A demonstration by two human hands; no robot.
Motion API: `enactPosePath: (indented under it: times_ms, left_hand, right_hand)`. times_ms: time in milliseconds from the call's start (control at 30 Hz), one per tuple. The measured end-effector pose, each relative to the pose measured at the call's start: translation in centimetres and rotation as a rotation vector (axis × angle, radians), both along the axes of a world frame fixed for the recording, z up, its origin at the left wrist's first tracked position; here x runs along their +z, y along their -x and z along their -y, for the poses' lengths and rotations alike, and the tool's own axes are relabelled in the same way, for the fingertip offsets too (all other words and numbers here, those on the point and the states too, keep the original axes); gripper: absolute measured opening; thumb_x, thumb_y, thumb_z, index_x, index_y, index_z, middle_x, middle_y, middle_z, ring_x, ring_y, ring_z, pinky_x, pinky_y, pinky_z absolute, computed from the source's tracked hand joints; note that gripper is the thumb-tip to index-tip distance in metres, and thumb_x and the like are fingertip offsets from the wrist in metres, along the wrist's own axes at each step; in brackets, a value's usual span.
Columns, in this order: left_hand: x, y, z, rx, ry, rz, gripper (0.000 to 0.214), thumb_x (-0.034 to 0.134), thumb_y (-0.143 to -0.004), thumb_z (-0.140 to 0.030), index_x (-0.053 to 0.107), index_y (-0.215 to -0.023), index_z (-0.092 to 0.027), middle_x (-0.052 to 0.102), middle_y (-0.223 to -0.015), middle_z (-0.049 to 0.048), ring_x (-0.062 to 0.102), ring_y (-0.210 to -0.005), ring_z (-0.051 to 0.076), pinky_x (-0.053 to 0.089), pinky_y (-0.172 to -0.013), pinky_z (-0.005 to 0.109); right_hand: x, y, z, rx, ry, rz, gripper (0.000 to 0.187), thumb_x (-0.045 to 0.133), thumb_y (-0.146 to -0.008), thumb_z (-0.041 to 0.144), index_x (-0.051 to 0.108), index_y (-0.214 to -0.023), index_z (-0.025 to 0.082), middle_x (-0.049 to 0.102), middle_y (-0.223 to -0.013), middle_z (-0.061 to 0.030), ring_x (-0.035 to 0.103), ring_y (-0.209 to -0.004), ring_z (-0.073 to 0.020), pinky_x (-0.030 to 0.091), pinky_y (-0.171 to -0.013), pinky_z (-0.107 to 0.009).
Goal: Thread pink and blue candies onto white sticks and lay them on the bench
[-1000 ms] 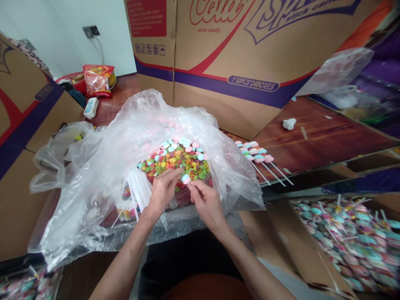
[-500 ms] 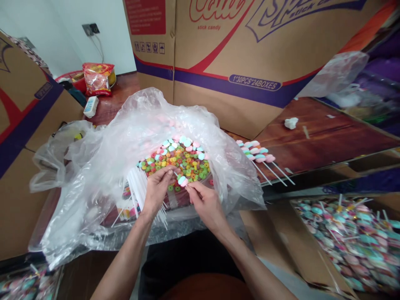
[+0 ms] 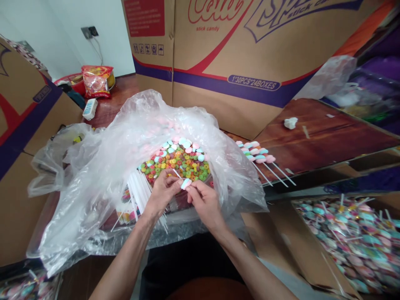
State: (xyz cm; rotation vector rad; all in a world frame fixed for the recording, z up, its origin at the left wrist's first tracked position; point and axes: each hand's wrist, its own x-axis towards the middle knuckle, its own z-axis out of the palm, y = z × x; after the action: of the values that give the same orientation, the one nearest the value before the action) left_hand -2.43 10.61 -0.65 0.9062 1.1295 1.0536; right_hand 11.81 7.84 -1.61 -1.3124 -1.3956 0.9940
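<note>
My left hand (image 3: 161,194) pinches a thin white stick (image 3: 176,173) that points up and to the left. My right hand (image 3: 203,203) pinches a pink and pale blue marshmallow candy (image 3: 186,183) at the stick's lower end. Both hands meet just in front of a heap of small coloured ring candies (image 3: 175,163) lying in an opened clear plastic bag (image 3: 112,158). A bundle of white sticks (image 3: 139,191) lies to the left of my left hand, inside the bag.
Several finished marshmallow sticks (image 3: 259,156) lie on the brown table (image 3: 315,137) to the right. A big printed carton (image 3: 250,54) stands behind. An open box of wrapped candies (image 3: 356,237) sits at lower right. Another carton (image 3: 21,125) stands at left.
The hands have drawn slightly toward me and closer together. The stick in my left hand now tilts up, with the marshmallow candy at its end.
</note>
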Motion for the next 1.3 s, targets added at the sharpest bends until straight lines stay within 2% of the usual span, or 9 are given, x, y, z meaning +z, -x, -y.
enactPosePath:
  times_ms: [100,200,333,467,600,767,900,1033,1300]
  left_hand:
    - [0.3,-0.4,-1.1,-0.003,-0.07,-0.095,0.044,0.074,-0.077,-0.051,0.057,-0.103,-0.019,0.071,-0.083,0.0023,0.067,-0.074,0.015,0.053,-0.067,0.026]
    - [0.7,-1.1,-4.1,0.072,-0.263,-0.349,0.026,0.058,-0.09,-0.043,0.064,-0.097,-0.018,0.069,-0.08,0.0028,0.063,-0.065,0.014,0.05,-0.06,0.025]
    - [0.8,-2.7,-9.1,0.069,-0.575,-0.809,0.016,0.057,-0.089,-0.019,0.072,-0.094,-0.019,0.068,-0.088,0.0056,0.063,-0.077,0.018,0.05,-0.077,0.03]
    - [0.5,-4.0,-11.8,0.01,-0.649,-1.033,0.015,0.058,-0.089,-0.018,0.073,-0.091,-0.018,0.065,-0.1,0.0114,0.062,-0.087,0.023,0.048,-0.082,0.033]
    - [0.2,-3.9,-12.1,0.03,-0.669,-1.012,0.023,0.049,-0.092,-0.017,0.071,-0.084,-0.018,0.067,-0.09,0.0086,0.062,-0.085,0.022,0.046,-0.082,0.032]
    - [-0.6,-3.7,-12.1,0.105,-0.6,-0.94,0.015,0.059,-0.082,-0.013,0.069,-0.09,-0.02,0.069,-0.084,0.0036,0.062,-0.076,0.019,0.047,-0.076,0.03]
    - [-1.4,-3.8,-12.0,0.2,-0.702,-0.958,0.024,0.06,-0.083,-0.014,0.064,-0.106,-0.02,0.067,-0.096,0.0058,0.062,-0.085,0.02,0.048,-0.08,0.032]
    - [-1.7,-3.8,-11.7,0.055,-0.853,-1.037,0.016,0.055,-0.092,-0.018,0.067,-0.102,-0.021,0.063,-0.103,0.0078,0.06,-0.092,0.02,0.048,-0.084,0.03]
    - [-1.0,-3.0,-11.7,-0.211,-0.871,-1.074,0.024,0.053,-0.093,-0.018,0.067,-0.112,-0.019,0.065,-0.117,0.0128,0.06,-0.107,0.025,0.048,-0.094,0.036]
  right_hand:
    - [-0.3,-0.4,-0.2,-0.007,0.056,-0.064,0.034,0.052,-0.095,0.036,0.053,-0.065,0.021,0.05,-0.055,0.0036,0.046,-0.051,-0.0113,0.035,-0.052,-0.024]
    - [-0.7,-0.8,0.0,-0.06,0.059,-0.088,0.033,0.053,-0.096,0.039,0.054,-0.069,0.021,0.051,-0.058,0.0034,0.044,-0.05,-0.0106,0.034,-0.049,-0.023]
    - [-1.1,-1.1,0.5,-0.105,0.065,-0.111,0.031,0.053,-0.096,0.04,0.055,-0.072,0.02,0.053,-0.061,0.0024,0.044,-0.05,-0.0106,0.034,-0.047,-0.023]
    - [-1.5,-1.0,0.8,-0.108,0.08,-0.129,0.032,0.051,-0.097,0.04,0.054,-0.073,0.02,0.052,-0.06,0.0029,0.044,-0.05,-0.0105,0.034,-0.048,-0.023]
    - [-1.7,-1.1,0.7,-0.093,0.071,-0.131,0.033,0.05,-0.099,0.039,0.053,-0.072,0.02,0.05,-0.06,0.0036,0.044,-0.052,-0.0106,0.035,-0.05,-0.023]
    - [-1.8,-1.0,0.6,-0.089,0.037,-0.102,0.03,0.051,-0.099,0.036,0.055,-0.074,0.02,0.051,-0.061,0.0037,0.046,-0.055,-0.011,0.036,-0.054,-0.023]
    - [-1.8,-1.0,0.7,-0.087,0.039,-0.1,0.029,0.05,-0.099,0.036,0.055,-0.074,0.021,0.051,-0.06,0.004,0.046,-0.053,-0.0109,0.035,-0.053,-0.024]
    - [-1.6,-0.9,0.8,-0.113,0.029,-0.121,0.032,0.051,-0.098,0.038,0.053,-0.072,0.021,0.05,-0.059,0.004,0.045,-0.052,-0.0106,0.035,-0.051,-0.023]
    - [-1.7,-1.0,1.1,-0.184,0.06,-0.24,0.03,0.054,-0.097,0.041,0.056,-0.074,0.02,0.054,-0.063,0.0029,0.043,-0.049,-0.0095,0.034,-0.047,-0.022]
